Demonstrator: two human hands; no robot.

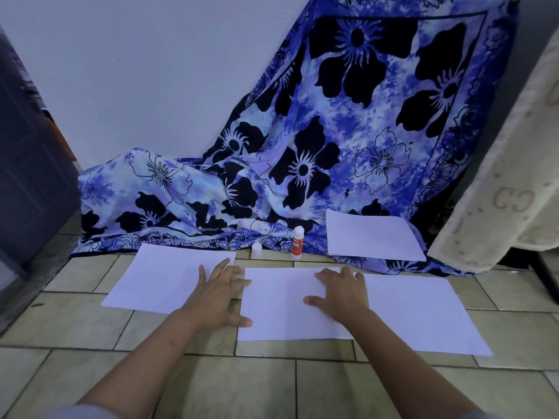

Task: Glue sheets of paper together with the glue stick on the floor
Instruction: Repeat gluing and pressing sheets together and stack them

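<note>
both hands lie flat with fingers spread, holding nothing. the left hand (217, 294) rests across the right edge of the left sheet (163, 279) and touches the left edge of the middle sheet (281, 313). the right hand (341, 293) presses on the middle sheet, whose right edge meets a third sheet (423, 313). all three lie on the tiled floor (90, 328). the glue stick (298, 241) stands upright beyond them at the hem of a blue flowered cloth (332, 131), a small white cap (256, 248) near it. a fourth sheet (372, 237) lies on the cloth.

Cream blanket (499, 176) bears mirrored C-like monograms; glue stick (297, 244) label illegible.
</note>
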